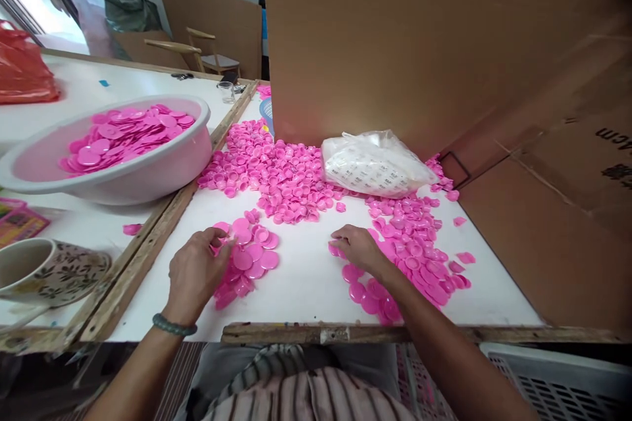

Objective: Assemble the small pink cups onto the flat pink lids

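Two sorts of pink plastic pieces lie on the white table: flat round discs and small cup-like caps. My left hand (195, 270), with a beaded bracelet on its wrist, is at the left edge of a small pile of pink discs (254, 253). Its thumb and fingers are bent together around a pink disc, partly hidden by the fingers. Across a bare strip of table, my right hand (359, 247) has its fingers closed, with a pink disc (336, 250) showing beneath the fingertips. More pink discs (370, 302) spread below this hand and along the forearm.
A heap of pink caps (276, 171) covers the table's far part. Beside it lies a clear bag of white packets (378, 164) against a tall cardboard sheet (395, 46). Left, beyond a wooden strip, stand a basin of pink discs (192, 158) and a flowered mug (74, 273).
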Tool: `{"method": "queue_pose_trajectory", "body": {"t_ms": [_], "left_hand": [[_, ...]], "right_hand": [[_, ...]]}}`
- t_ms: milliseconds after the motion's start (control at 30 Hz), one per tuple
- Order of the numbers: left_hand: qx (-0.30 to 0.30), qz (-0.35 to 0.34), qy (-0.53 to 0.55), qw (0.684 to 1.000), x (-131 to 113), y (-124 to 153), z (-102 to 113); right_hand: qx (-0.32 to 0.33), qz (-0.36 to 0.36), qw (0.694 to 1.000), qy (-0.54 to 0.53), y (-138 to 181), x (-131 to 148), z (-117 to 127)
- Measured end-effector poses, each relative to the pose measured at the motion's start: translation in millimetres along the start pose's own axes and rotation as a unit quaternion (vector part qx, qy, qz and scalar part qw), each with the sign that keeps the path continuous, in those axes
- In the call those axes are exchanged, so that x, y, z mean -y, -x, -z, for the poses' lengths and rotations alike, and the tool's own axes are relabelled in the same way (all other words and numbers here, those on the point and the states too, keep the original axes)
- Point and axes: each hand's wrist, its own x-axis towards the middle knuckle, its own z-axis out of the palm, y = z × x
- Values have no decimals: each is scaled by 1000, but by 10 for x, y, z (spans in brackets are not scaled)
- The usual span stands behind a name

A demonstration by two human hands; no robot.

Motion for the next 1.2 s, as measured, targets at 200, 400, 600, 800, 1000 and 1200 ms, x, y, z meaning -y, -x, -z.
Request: {"method": "queue_pose_trajectory", "body": {"t_ms": [200, 400, 600, 800, 1000, 1200], "left_hand": [[32, -206, 80, 975, -639, 130, -421], [179, -364, 76, 911, -1196, 64, -1180], [210, -355, 78, 908, -1207, -25, -1462], [205, -283, 105, 931, -1058, -39, -1380], [148, -346, 114, 919, -889, 56, -1183], [160, -256, 169, 938, -781, 125, -1226]], "right_hand": [[-142, -60, 985, 74, -545, -250, 192], [-105, -63, 990, 63, -689, -346, 64], [-147, 3, 989, 16, -217, -363, -17], [-145, 58, 987, 31, 123, -250, -48], [-166, 124, 978, -1, 164, -59, -50], [-117, 154, 981, 4, 161, -3, -237]]}}
